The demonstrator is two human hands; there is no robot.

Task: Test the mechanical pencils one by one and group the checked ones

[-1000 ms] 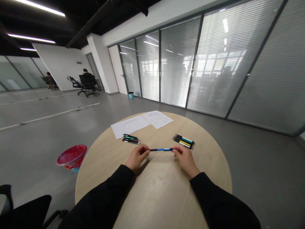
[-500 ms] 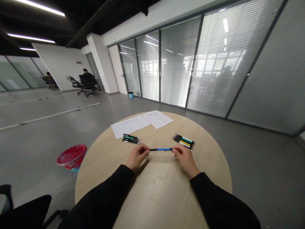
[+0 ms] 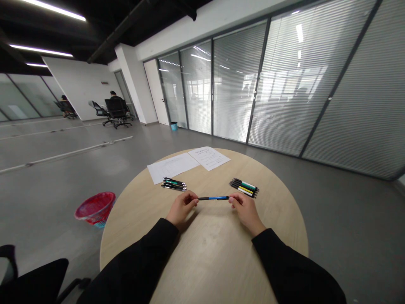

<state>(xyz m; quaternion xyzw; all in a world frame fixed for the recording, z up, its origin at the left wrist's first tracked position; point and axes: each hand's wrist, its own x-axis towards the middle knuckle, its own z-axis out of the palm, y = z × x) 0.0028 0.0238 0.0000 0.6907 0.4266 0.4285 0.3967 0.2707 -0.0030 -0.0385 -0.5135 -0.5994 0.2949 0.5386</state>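
Note:
A blue and black pen (image 3: pixel 214 198) is stretched level between my two hands, over the round wooden table (image 3: pixel 209 253). My left hand (image 3: pixel 184 207) pinches its dark left end, and my right hand (image 3: pixel 246 210) pinches the right end; both tips are hidden in the fingers. Beyond my left hand lies a group of pens (image 3: pixel 174 184), mostly black, one with a green barrel. Just past my right hand is another row of several pens (image 3: pixel 243 188) with white, green and yellow barrels.
Two printed sheets, a left one (image 3: pixel 172 167) and a right one (image 3: pixel 210 158), lie at the table's far edge. A red basket (image 3: pixel 95 207) stands left of the table. A black chair (image 3: pixel 34 280) is at the lower left. Farther back, a person (image 3: pixel 114 95) sits among office chairs.
The pen has turned slightly about its long axis, its clip now showing differently. Both hands keep their place and their pinch; the pens and sheets on the table lie as before.

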